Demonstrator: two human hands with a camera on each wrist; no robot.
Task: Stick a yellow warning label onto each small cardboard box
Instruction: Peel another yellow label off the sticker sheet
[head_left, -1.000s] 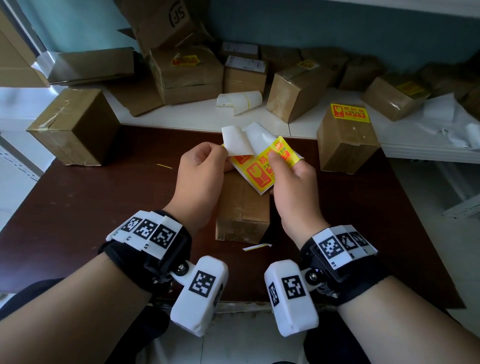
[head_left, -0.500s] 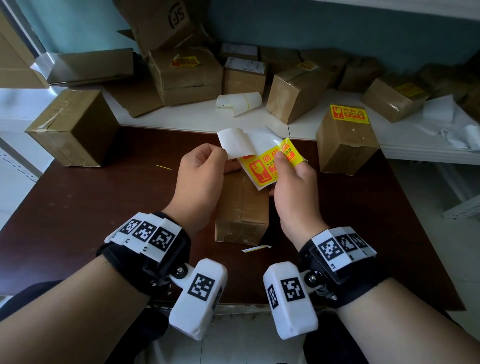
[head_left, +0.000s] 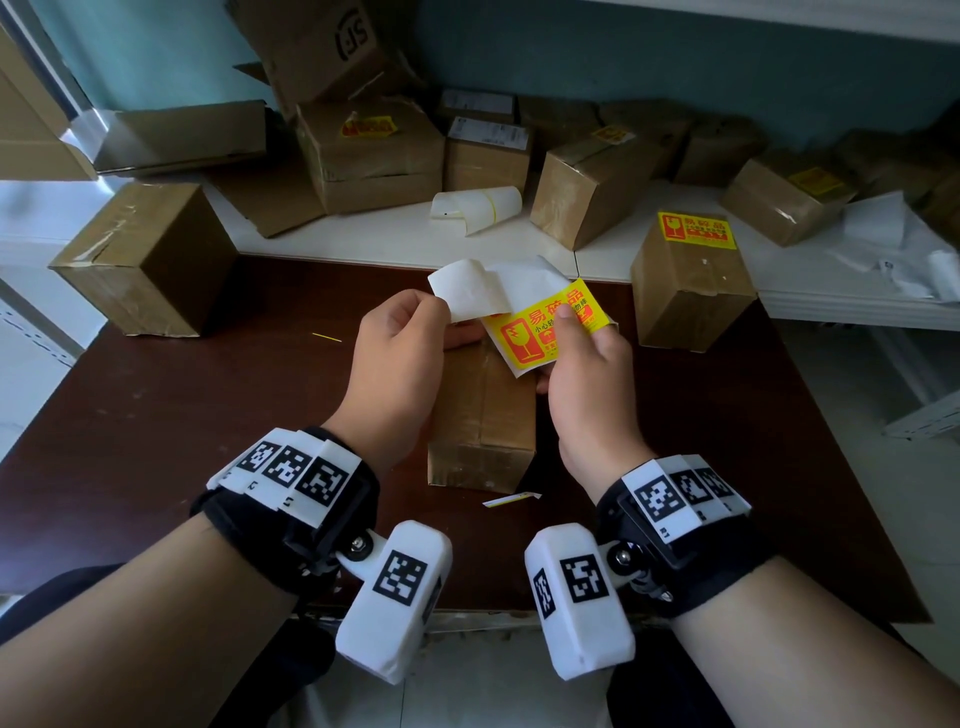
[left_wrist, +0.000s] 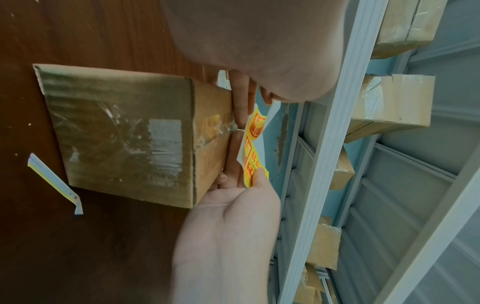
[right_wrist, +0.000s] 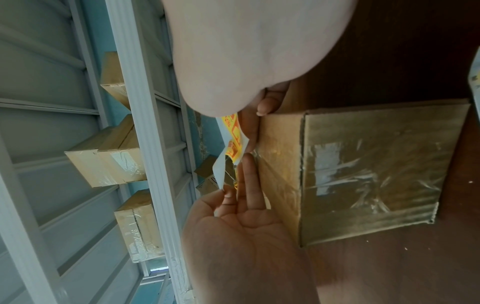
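One yellow warning label (head_left: 545, 327) is sitting above the small cardboard box (head_left: 480, 421), held in the air between both hands and partly lifted from its white backing paper (head_left: 488, 291); the right hand (head_left: 587, 384) is pinching the label with thumb on its printed face and fingers underneath; the left hand (head_left: 397, 358) is gripping the curled backing paper between thumb and fingers. In the left wrist view the label (left_wrist: 255, 148) is hanging just beside the box's upper edge (left_wrist: 124, 133), not yet stuck down. That box is lying on the dark brown table (head_left: 156, 415), directly under the hands; a thin paper strip (head_left: 511, 499) is lying just in front of it. A labelled box (head_left: 691, 280) is standing at the far right of the table; an unlabelled box (head_left: 150, 260) is standing at the far left; further boxes are crowding the white shelf (head_left: 363, 244) behind, near a curled sheet of backing paper (head_left: 475, 208).
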